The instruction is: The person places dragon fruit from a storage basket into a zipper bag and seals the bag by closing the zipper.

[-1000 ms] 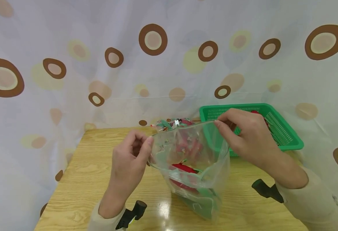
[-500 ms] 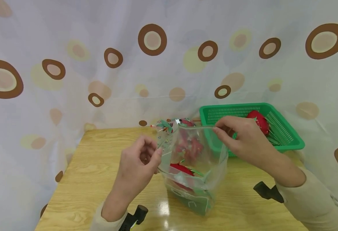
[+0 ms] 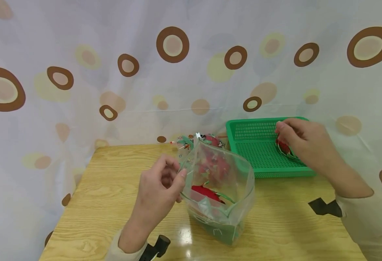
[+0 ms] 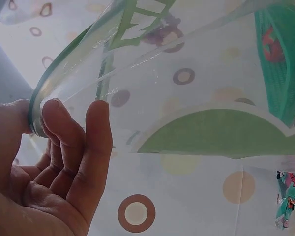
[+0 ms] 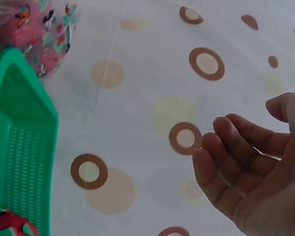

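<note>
My left hand pinches the rim of a clear zip bag with green print, which stands upright with its mouth wide. Thumb and forefinger hold that rim in the left wrist view, the other fingers loosely bent. Inside the bag lies a red dragon fruit with green leafy tips. My right hand is over the green basket, close above another dragon fruit and partly covering it. Nothing is between its loosely curved fingers in the right wrist view.
Behind the zip bag, a printed clear bag with pinkish-red contents rests against the patterned backdrop. The basket is at the back right of the wooden table. Black wrist mounts stick out from both sleeves.
My right hand has let go of the bag's rim and moved right, over the basket. My left hand has shifted slightly right, still holding the rim.
</note>
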Available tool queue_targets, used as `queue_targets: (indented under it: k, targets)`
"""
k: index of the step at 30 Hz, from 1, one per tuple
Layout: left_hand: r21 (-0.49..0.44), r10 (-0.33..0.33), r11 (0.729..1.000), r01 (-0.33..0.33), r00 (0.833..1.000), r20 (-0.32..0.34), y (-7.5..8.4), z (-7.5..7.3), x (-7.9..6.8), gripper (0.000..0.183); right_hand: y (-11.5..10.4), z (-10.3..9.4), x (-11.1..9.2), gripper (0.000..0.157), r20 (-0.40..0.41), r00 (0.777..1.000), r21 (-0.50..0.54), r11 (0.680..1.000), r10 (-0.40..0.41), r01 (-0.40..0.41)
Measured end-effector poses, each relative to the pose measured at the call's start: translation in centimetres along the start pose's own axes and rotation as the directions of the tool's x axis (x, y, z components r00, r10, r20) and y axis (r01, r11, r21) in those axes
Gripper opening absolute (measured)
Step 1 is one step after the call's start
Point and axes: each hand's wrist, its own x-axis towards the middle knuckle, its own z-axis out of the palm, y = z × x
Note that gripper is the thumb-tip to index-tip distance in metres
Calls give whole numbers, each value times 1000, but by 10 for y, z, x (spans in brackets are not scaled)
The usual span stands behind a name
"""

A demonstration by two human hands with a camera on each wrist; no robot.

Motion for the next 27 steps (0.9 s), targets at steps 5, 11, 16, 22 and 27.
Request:
queue_targets:
  k: [5,11,16,22,27]
  targets:
    - [0,1,1000,-1,1000,-12,-1,1,0,11,34,-5,5,31,0,992,-56,990,129,-129]
    - [-1,3,1000,-3,1000,-25,-1,2,0,11,70,-4,6,43,51,979,-135,972,200,-191]
    - [-5,2,1000,-2,1000,-28,-2,2,0,11,97,3,7,52,117,954,-176,951,275,-253]
    - [-14,8,1000,-9,1000,-30,-3,3,-1,10,130,12,12,60,168,928,-238,928,331,-288]
    - [-20,8,1000,-9,999,-31,-3,3,-1,9,158,19,17,67,205,907,-290,908,369,-303]
